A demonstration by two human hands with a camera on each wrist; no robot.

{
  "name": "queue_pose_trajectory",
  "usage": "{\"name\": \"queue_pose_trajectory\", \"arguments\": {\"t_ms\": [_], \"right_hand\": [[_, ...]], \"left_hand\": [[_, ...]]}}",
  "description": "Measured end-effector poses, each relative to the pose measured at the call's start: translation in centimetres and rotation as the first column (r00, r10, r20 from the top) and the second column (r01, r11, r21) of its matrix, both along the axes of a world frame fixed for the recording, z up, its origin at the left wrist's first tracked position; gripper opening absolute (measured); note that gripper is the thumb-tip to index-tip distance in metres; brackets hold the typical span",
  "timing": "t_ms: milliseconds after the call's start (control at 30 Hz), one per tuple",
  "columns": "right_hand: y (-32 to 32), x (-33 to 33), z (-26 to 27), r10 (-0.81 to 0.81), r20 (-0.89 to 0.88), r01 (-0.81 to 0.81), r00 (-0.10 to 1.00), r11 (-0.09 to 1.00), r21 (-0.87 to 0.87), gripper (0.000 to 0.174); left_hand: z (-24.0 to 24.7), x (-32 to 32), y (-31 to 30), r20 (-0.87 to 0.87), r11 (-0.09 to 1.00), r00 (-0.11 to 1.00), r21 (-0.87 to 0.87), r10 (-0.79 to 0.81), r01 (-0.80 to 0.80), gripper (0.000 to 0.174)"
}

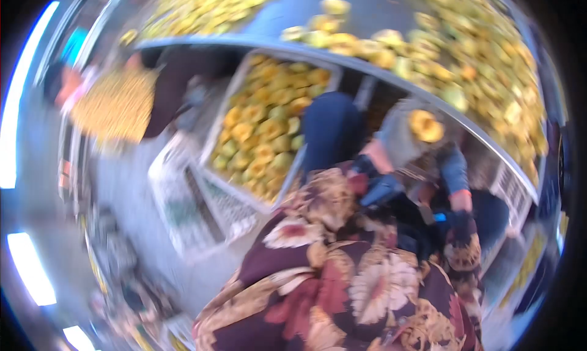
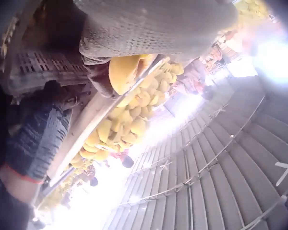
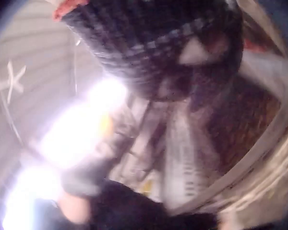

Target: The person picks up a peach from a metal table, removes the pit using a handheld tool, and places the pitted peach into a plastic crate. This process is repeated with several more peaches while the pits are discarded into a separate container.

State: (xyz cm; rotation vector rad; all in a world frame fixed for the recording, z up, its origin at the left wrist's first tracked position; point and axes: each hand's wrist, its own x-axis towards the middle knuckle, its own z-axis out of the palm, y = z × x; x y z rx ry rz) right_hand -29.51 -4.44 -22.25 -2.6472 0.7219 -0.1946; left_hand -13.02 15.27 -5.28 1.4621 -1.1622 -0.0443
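Observation:
My left hand (image 1: pixel 397 134), in a grey knitted glove, grips a yellow peach half (image 1: pixel 426 125) just inside the edge of the sorting table. In the left wrist view the peach half (image 2: pixel 125 74) shows between thumb and fingers, its cut side facing the table edge. My right hand (image 1: pixel 452 169) wears a dark blue glove with a red cuff band and hangs lower, close beside the left. Seen from the right wrist, the gloved right hand (image 3: pixel 153 45) is blurred; I cannot tell whether it holds anything.
Peach halves (image 1: pixel 489 88) lie heaped on the blue-grey tabletop (image 1: pixel 269 24). A white crate (image 1: pixel 214 144) full of them stands at my left, with another pale crate (image 1: pixel 183 198) beyond it. Another person (image 1: pixel 116 103) sits farther left. A slatted crate (image 1: pixel 512 195) is at right.

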Motion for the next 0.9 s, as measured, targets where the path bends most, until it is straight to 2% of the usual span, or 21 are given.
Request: {"name": "queue_pose_trajectory", "arguments": {"t_ms": [33, 67, 100, 133, 167, 233, 300, 333, 367, 400, 433, 467, 533, 600, 633, 733, 800, 900], "right_hand": [[0.6, 0.0, 0.7, -0.036, -0.06, 0.038, 0.998, 0.999, 0.025, 0.029], [1.2, 0.0, 1.4, -0.071, -0.123, 0.077, 0.99, 0.996, 0.045, 0.034], [2.0, 0.3, 2.4, -0.102, -0.187, 0.115, 0.977, 0.991, 0.061, 0.038], [3.0, 0.4, 4.0, -0.111, -0.187, 0.147, 0.976, 0.97, 0.192, 0.042], [4.1, 0.5, 5.4, -0.131, -0.199, 0.19, 0.971, 0.93, 0.315, 0.046], [3.7, -0.2, 4.2, -0.032, -0.244, 0.1, 0.969, 0.957, 0.272, 0.044], [3.3, -1.5, 2.9, 0.013, -0.278, 0.073, 0.961, 0.952, 0.298, 0.043], [3.7, -1.8, 2.8, 0.017, -0.273, 0.08, 0.962, 0.937, 0.341, 0.042], [4.0, -2.1, 2.6, 0.021, -0.27, 0.087, 0.963, 0.92, 0.383, 0.041], [4.2, -2.4, 2.5, 0.022, -0.269, 0.097, 0.963, 0.901, 0.423, 0.04], [4.4, -2.6, 2.4, 0.018, -0.266, 0.111, 0.964, 0.88, 0.462, 0.039], [4.5, -2.6, 2.3, 0.014, -0.266, 0.126, 0.964, 0.857, 0.5, 0.039], [5.3, -2.3, 3.1, 0.061, -0.322, 0.077, 0.945, 0.914, 0.399, 0.038], [5.9, -2.2, 3.5, 0.094, -0.365, 0.029, 0.926, 0.947, 0.319, 0.037], [5.9, -2.2, 3.2, 0.113, -0.372, 0.005, 0.921, 0.953, 0.302, 0.037], [5.4, -2.7, 2.0, 0.175, -0.366, -0.08, 0.914, 0.962, 0.261, 0.037], [4.9, -2.9, 1.0, 0.226, -0.363, -0.152, 0.904, 0.963, 0.222, 0.036], [2.8, -4.3, -0.9, 0.338, -0.407, -0.324, 0.849, 0.94, 0.105, 0.036]], "left_hand": [[1.2, 0.3, 0.9, 0.013, 0.998, 0.999, -0.035, 0.047, -0.047, 0.027], [0.9, 0.8, 1.5, -0.471, 0.96, 0.841, -0.204, -0.267, 0.19, 0.025], [0.5, 1.4, 2.1, -0.779, 0.874, 0.401, -0.46, -0.482, 0.157, 0.024], [1.7, 2.1, 3.9, -0.789, 0.804, 0.16, -0.59, -0.594, 0.077, 0.025], [3.0, 2.9, 5.6, -0.727, 0.731, -0.076, -0.68, -0.682, -0.056, 0.027], [4.9, 5.3, 10.8, -0.644, 0.646, 0.074, -0.763, -0.761, -0.005, 0.033], [4.5, 7.7, 16.6, -0.742, 0.744, 0.253, -0.659, -0.621, -0.106, 0.033], [4.3, 8.6, 20.1, -0.831, 0.858, 0.391, -0.487, -0.396, -0.165, 0.033], [3.3, 9.3, 24.3, -0.89, 0.904, 0.411, -0.329, -0.2, -0.272, 0.033], [1.8, 10.1, 27.6, -0.9, 0.887, 0.418, -0.087, 0.125, -0.453, 0.034], [0.5, 10.7, 30.7, -0.851, 0.824, 0.441, -0.015, 0.286, -0.566, 0.034], [-0.8, 10.6, 33.7, -0.868, 0.726, 0.313, 0.077, 0.386, -0.683, 0.039], [-5.3, 11.2, 41.1, -0.719, 0.546, 0.193, 0.297, 0.668, -0.783, 0.045], [-9.5, 10.0, 47.2, -0.689, 0.488, 0.13, 0.353, 0.713, -0.798, 0.048], [-9.4, 8.9, 48.3, -0.661, 0.446, 0.078, 0.409, 0.746, -0.796, 0.05], [-10.1, 6.9, 48.9, -0.533, 0.38, 0.073, 0.494, 0.843, -0.782, 0.049], [-11.2, 6.9, 48.3, -0.391, 0.353, 0.136, 0.561, 0.91, -0.749, 0.055], [-13.9, 8.0, 47.6, -0.009, 0.277, 0.358, 0.651, 0.934, -0.707, 0.062]]}}
